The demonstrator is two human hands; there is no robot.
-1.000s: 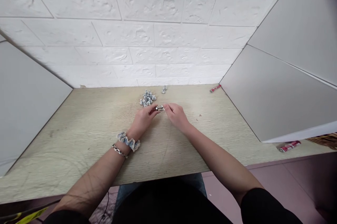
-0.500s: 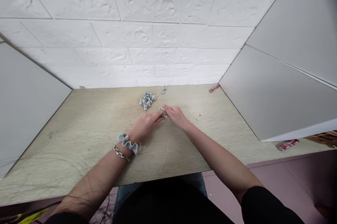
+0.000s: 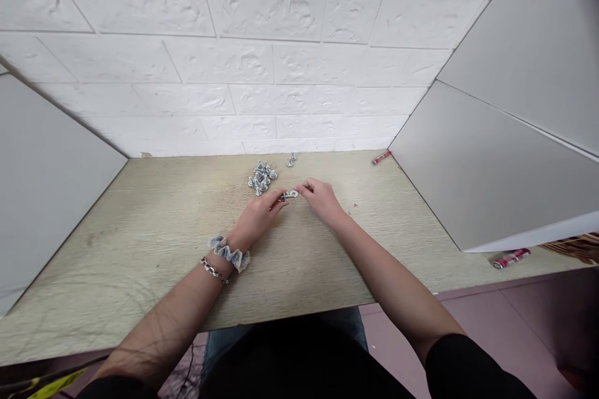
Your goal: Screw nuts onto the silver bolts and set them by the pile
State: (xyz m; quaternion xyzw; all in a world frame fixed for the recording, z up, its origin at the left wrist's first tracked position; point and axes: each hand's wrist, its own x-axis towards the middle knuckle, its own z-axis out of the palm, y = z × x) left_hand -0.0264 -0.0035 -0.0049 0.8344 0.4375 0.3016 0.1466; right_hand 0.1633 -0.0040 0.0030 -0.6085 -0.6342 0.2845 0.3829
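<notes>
Left hand [image 3: 257, 213] pinches metal bolt [image 3: 288, 197]; right hand [image 3: 322, 200] grips washer [image 3: 294, 193] at bolt's tip. Both pieces mid-tabletop [image 3: 154, 224], left to right. Bolt heap [image 3: 262, 179] lies beyond, nearer tabletop's back edge.

Hands parted, bolt and washer now in plain view

Half a second ago: fingers bunched together, metal mostly covered. Now a gap between the left hand [image 3: 256, 216] and the right hand [image 3: 324, 200]. Left fingertips have drawn back leftward and a little toward the wall; the bolt [image 3: 289, 197] they pinch shows more of its shank, pointing right. Right hand shifted rightward, thumb off the spot by the left fingers. Washer [image 3: 294, 193], hidden then and only a pale sliver a second ago, now shows as a ring at the right fingertips, close by the bolt's end
</notes>
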